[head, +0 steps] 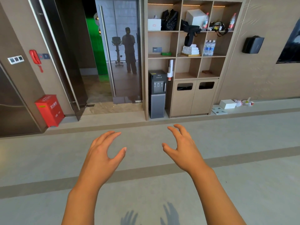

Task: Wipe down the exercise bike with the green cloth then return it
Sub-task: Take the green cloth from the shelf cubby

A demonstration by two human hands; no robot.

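A folded green cloth [166, 53] lies on a middle shelf of the wooden shelf unit [177, 56], left compartment, far ahead of me. The exercise bike [117, 51] shows only as a reflection in the glass door, beside the reflection of a standing person. My left hand [103, 153] and my right hand [181, 146] are both held out over the floor, palms down, fingers spread and loosely bent, holding nothing. They are well short of the shelves.
A water dispenser [157, 93] stands at the shelf unit's lower left. Bags, boxes, bottles and white towels [190, 50] fill other compartments. A red fire box [48, 110] sits at the left wall. A white box and litter [227, 103] lie on the right ledge.
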